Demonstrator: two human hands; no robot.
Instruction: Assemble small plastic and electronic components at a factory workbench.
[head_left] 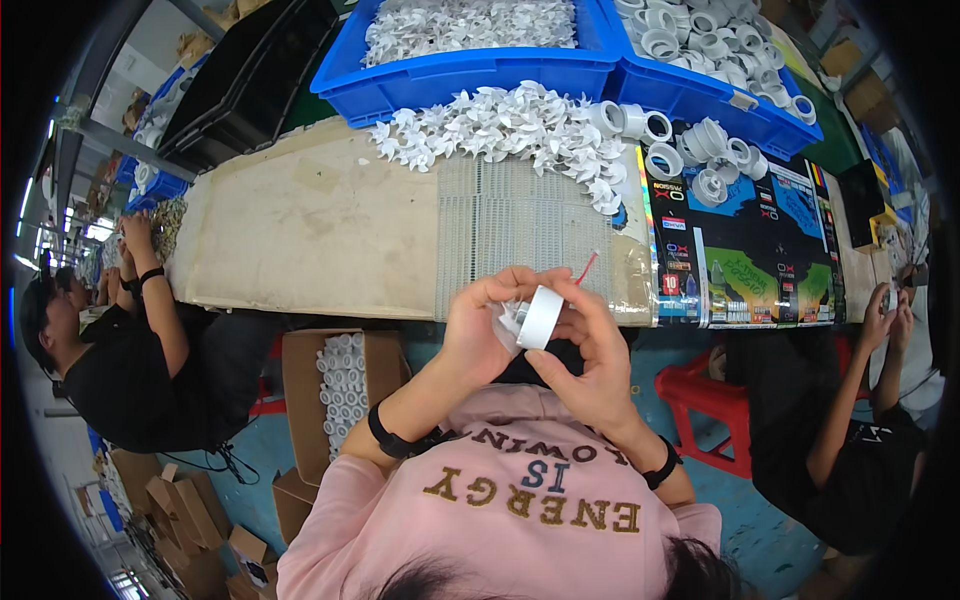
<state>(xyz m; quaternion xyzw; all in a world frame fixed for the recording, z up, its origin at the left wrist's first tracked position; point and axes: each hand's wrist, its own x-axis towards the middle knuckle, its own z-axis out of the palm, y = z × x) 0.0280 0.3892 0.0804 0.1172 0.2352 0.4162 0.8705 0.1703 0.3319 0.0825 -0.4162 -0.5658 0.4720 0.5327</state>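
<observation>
The pink sleeves lay nearest the camera, and above them both hands met over the desk's (300,230) near edge. The ring (541,317), a short white plastic collar, sat between them, just in front of the person's chest. The left hand (480,335) cupped it from the side with fingers curled round a finned white insert (508,318) at its left mouth; the right hand (590,355) pinched the ring's rim between thumb and forefinger. The ring looked light, stiff and smooth, likely a bit slippery, so the rim was the sound place to grip; the thin fins seemed easier to bend. Its short axis ran roughly left to right, tilted slightly, its open end facing the left palm. Beyond, a heap of inserts (500,125) and loose rings (700,160) lay on the desk before two blue bins (470,75). A carton (345,385) of white parts stood on the floor at left.
</observation>
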